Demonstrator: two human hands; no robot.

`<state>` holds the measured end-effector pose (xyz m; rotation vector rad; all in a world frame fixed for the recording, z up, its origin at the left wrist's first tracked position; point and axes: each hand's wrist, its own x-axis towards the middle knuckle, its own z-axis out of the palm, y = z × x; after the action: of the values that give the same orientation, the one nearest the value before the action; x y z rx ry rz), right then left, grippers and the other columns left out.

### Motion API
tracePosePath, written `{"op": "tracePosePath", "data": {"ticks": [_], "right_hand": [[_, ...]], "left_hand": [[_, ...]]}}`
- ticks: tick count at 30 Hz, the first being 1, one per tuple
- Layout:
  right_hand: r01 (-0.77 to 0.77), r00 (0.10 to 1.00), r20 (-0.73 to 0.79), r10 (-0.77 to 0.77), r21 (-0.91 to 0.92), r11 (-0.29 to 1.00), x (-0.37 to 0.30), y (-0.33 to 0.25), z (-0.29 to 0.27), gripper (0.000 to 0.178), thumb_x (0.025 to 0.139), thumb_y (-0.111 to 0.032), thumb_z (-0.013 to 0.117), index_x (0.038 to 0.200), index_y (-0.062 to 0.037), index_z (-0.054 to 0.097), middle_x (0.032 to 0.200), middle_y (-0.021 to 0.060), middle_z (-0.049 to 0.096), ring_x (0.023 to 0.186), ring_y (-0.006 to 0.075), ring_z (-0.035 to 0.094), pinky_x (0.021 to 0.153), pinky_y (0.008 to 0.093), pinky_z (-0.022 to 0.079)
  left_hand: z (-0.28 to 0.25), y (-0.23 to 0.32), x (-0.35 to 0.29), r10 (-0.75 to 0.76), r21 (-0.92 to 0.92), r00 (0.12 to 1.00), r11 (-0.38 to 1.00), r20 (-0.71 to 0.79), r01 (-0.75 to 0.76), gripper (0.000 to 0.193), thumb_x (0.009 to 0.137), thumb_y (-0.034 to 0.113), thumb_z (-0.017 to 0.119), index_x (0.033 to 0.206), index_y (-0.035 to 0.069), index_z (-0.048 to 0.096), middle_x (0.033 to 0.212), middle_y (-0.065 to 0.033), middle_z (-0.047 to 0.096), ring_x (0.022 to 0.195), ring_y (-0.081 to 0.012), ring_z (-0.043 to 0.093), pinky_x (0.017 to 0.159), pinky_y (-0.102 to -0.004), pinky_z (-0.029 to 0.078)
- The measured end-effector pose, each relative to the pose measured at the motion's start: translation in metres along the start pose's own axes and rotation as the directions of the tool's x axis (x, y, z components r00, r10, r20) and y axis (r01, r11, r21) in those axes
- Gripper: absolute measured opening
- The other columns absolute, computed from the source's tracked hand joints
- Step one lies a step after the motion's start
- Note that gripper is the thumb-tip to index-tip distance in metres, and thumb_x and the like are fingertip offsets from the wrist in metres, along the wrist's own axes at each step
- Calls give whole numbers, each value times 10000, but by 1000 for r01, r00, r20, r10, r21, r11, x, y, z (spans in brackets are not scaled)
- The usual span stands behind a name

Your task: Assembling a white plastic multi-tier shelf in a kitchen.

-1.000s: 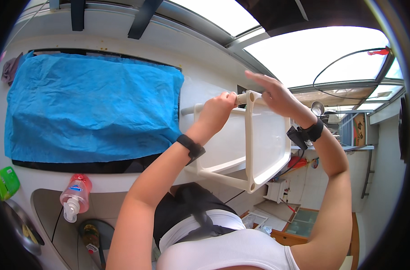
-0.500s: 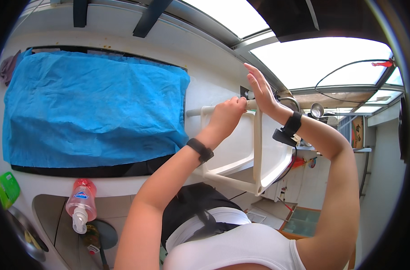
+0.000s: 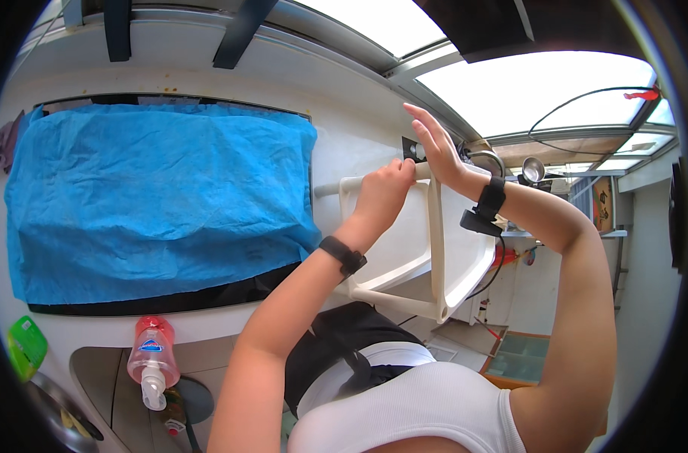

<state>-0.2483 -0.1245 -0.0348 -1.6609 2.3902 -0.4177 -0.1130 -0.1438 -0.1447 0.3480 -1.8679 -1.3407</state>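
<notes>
A cream plastic frame (image 3: 438, 249), with open square sides like a stool tipped over, stands at the right of the counter. My left hand (image 3: 388, 187) is closed round its upper bar, fingers curled under themselves. Just right of it, my right hand (image 3: 441, 155) is stretched flat with its fingers up, its palm side against or close to the bar's end; contact cannot be made out. A pale rod end (image 3: 327, 190) sticks out left of the frame. Both wrists wear black bands.
A blue cloth (image 3: 163, 200) covers a black panel on the left. In front of it stand a pink pump bottle (image 3: 154, 362) and a green container (image 3: 27, 347). A metal pan (image 3: 64, 415) lies lower left. Behind my right hand is a ladle (image 3: 533, 170); windows run along the back.
My view has shifted slightly, so the cloth and the bottle sit lower in the picture. Both hands keep their places at the frame.
</notes>
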Motion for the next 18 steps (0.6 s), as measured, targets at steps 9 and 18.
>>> {"op": "tracePosePath", "data": {"ticks": [9,18], "right_hand": [[-76,996,-64,69,-113,991,-8,-10,4,599,987,-505,441,1422,-92,428,1400,207,494,1341,360,415,1123,487,264],[-206,877,-449,172,-29,978,-148,93,-124,753,953,-662,380,1462,-107,375,1479,172,425,1399,335,355,1132,616,160]], "left_hand": [[-2,5,-8,-16,77,1000,997,5,16,152,898,154,626,985,57,546,930,-135,636,787,-352,648,636,-433,521],[6,-5,-7,21,-39,1000,999,-23,-22,184,954,140,570,1120,67,597,951,-168,673,869,-354,657,720,-408,525]]}}
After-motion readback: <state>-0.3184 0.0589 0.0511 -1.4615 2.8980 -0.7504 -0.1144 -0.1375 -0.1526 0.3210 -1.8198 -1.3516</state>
